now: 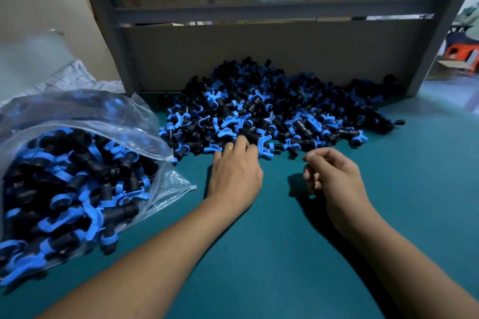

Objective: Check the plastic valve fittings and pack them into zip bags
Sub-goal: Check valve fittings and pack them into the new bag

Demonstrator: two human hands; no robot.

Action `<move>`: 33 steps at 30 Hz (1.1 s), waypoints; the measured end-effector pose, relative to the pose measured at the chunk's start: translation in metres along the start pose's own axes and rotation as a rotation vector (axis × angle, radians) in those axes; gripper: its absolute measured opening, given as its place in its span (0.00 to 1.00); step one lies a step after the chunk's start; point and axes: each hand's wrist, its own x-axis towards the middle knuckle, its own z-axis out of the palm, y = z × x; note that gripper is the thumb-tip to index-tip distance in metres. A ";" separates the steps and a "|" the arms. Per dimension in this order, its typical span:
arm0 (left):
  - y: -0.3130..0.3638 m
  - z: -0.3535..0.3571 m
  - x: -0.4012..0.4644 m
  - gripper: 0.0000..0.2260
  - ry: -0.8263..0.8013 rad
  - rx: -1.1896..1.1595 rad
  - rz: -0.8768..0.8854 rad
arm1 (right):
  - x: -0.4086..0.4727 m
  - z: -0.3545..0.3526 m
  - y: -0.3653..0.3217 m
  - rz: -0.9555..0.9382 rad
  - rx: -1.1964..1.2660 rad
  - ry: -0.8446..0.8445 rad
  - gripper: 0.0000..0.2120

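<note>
A big heap of black valve fittings with blue handles (pixel 272 109) lies on the teal table against a grey board. My left hand (pixel 234 171) lies palm down at the heap's near edge, its fingertips touching the front fittings; a ring shows on one finger. My right hand (pixel 334 176) hovers just right of it above the bare table, fingers loosely curled, holding nothing. At the left a clear zip bag (pixel 85 122) lies open on its side, filled with several of the same fittings.
A grey metal frame (pixel 108 33) with a green panel stands behind the heap. White cloth and clear plastic (pixel 39 67) lie at the far left. An orange stool (pixel 464 54) and a cardboard box sit on the floor beyond the table's right edge.
</note>
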 end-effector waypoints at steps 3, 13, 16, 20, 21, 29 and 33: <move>-0.007 -0.006 -0.020 0.01 -0.050 -0.044 0.043 | -0.003 0.003 0.003 -0.026 -0.072 -0.034 0.07; -0.016 -0.010 -0.025 0.21 -0.084 -0.079 0.030 | -0.010 0.008 0.002 -0.064 -0.215 -0.057 0.07; -0.020 -0.004 -0.024 0.20 -0.089 -0.047 0.031 | -0.012 0.008 -0.001 -0.061 -0.233 -0.066 0.08; -0.024 0.000 -0.025 0.26 -0.222 -0.087 0.044 | -0.012 0.009 0.000 -0.057 -0.270 -0.071 0.06; -0.024 0.000 -0.024 0.27 -0.244 -0.080 0.055 | -0.013 0.010 0.000 -0.061 -0.283 -0.074 0.06; -0.021 -0.010 -0.033 0.14 -0.094 -0.175 0.126 | -0.015 0.008 -0.002 -0.061 -0.282 -0.094 0.06; -0.017 -0.016 -0.044 0.07 -0.002 -0.167 0.129 | -0.016 0.007 -0.001 -0.058 -0.281 -0.083 0.06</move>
